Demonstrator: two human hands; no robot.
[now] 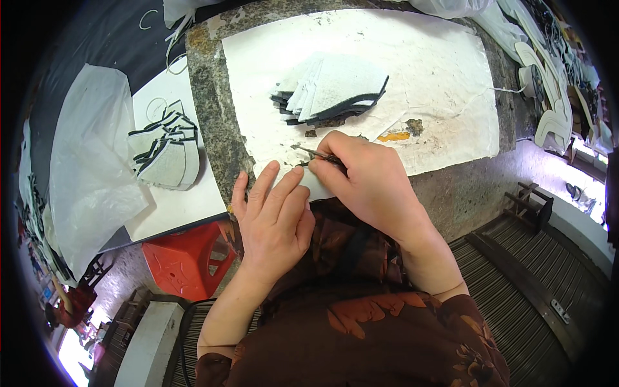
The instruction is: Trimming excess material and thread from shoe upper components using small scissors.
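On my feed: stack of cut pieces [338, 84] on paper sheet [445, 71], beyond left hand [274, 219] and right hand [371, 177]. Left of sheet, second pile [171, 158]; farther left, plastic bag [93, 155]. Stool [184, 261] left of left forearm [235, 309].

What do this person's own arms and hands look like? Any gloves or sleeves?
No gloves: the left hand and right hand are bare, with no ring or watch visible. Dark brown sleeves with a flower print end near the elbows, leaving the forearms uncovered.

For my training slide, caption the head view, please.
Left hand at a pale piece, right hand holding a slender pointed tool, near a fanned stack of dark-edged pieces.
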